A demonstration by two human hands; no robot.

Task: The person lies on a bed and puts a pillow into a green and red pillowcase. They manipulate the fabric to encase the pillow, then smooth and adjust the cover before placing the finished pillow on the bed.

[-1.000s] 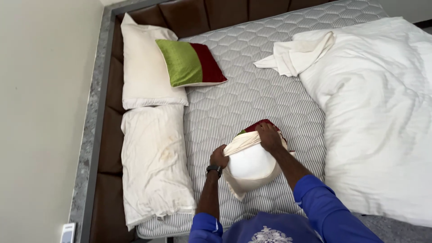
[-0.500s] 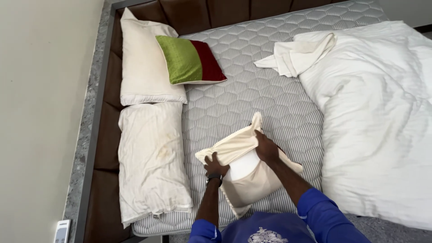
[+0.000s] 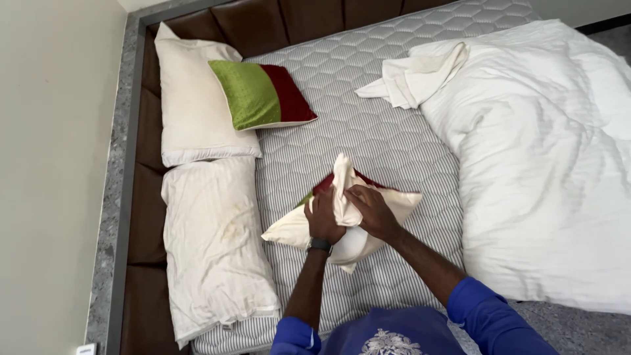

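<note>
1. Cream fabric cushion cover (image 3: 342, 227) lies mid-mattress, near the foot edge; a red-and-green corner of the inner cushion (image 3: 323, 186) shows at its far side.
2. Left hand (image 3: 325, 217) and right hand (image 3: 369, 209) are both clenched on bunched cover fabric.
3. Judged: cover mostly on, far corner still exposed.
4. Surroundings: grey quilted mattress (image 3: 381, 131); matching green-and-red cushion (image 3: 263, 94) far left; two white pillows (image 3: 210, 243) left; white duvet (image 3: 545, 164) right.

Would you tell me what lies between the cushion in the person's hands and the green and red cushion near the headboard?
In the head view, only bare quilted mattress lies between the cream-covered cushion and the green and red cushion.
</note>
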